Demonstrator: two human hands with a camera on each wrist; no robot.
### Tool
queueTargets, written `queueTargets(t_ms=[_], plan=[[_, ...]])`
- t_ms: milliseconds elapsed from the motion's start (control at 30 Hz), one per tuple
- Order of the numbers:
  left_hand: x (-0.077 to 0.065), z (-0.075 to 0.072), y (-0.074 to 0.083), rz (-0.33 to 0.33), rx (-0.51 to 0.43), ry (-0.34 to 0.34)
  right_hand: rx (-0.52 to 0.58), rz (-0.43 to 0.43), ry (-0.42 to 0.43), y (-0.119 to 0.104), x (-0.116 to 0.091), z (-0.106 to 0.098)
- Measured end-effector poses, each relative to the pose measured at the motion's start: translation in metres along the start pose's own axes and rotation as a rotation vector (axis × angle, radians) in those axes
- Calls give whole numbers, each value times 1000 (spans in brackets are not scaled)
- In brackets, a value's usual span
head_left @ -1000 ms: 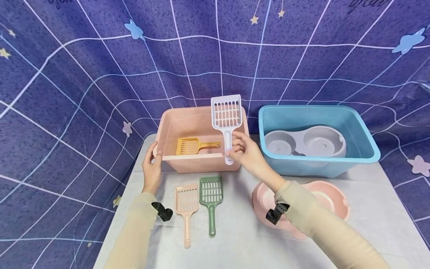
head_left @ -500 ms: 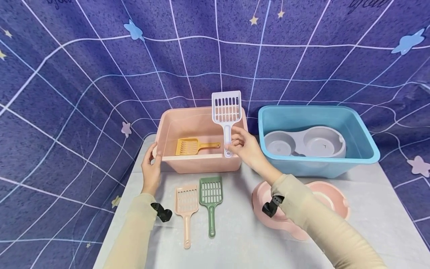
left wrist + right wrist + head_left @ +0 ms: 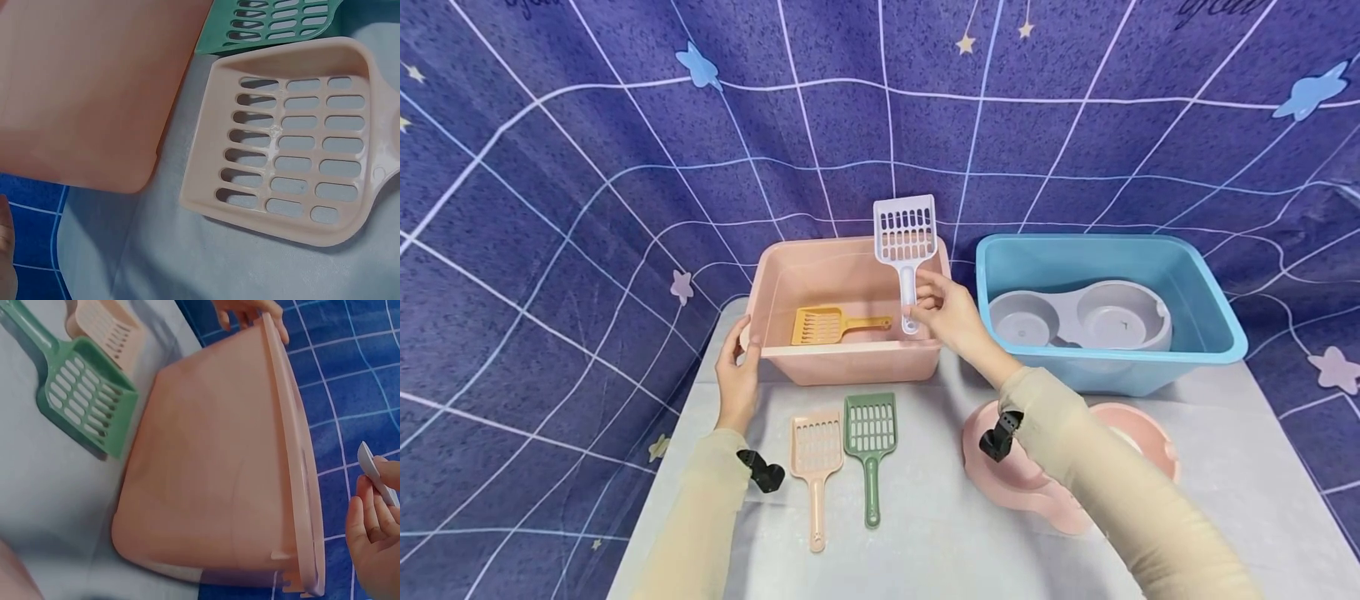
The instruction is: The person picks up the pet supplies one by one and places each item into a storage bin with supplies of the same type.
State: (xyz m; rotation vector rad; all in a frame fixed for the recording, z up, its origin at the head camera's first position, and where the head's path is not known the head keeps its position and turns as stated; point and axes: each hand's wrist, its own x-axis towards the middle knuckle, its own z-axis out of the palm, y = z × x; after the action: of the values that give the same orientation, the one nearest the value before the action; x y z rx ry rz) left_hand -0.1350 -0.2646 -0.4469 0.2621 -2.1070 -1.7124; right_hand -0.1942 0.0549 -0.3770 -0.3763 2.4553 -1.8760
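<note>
My right hand (image 3: 951, 312) pinches the handle of a pale lavender litter scoop (image 3: 907, 232), its slotted head up, above the pink litter box (image 3: 850, 367). In the right wrist view only the handle's end (image 3: 369, 461) shows between the fingers. My left hand (image 3: 740, 379) grips the rim of that box at its near left corner, thumb on the near side. Inside the box lies a yellow litter scoop (image 3: 820, 326), handle to the right. On the table before it, a pink litter scoop (image 3: 817, 446) and a green litter scoop (image 3: 871, 425) lie side by side, handles toward me.
To the right stands a blue litter box (image 3: 1112, 371) with a grey double bowl (image 3: 1071, 300) inside. A pink double bowl (image 3: 992, 467) lies on the grey table (image 3: 925, 550), partly under my right forearm. A purple curtain (image 3: 850, 108) with stars hangs behind.
My right hand has lifted the lavender scoop a little higher and farther away, over the pink box. The left hand stays on the box's rim, and the other things have not moved.
</note>
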Motion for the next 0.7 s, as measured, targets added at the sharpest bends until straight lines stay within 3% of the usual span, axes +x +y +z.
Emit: queueTargets(t_ms=[267, 700], plan=[[0, 0, 0, -2, 8, 4, -46, -3, -12, 10, 11, -1], [1, 1, -3, 16, 8, 14, -55, 50, -19, 21, 11, 5]])
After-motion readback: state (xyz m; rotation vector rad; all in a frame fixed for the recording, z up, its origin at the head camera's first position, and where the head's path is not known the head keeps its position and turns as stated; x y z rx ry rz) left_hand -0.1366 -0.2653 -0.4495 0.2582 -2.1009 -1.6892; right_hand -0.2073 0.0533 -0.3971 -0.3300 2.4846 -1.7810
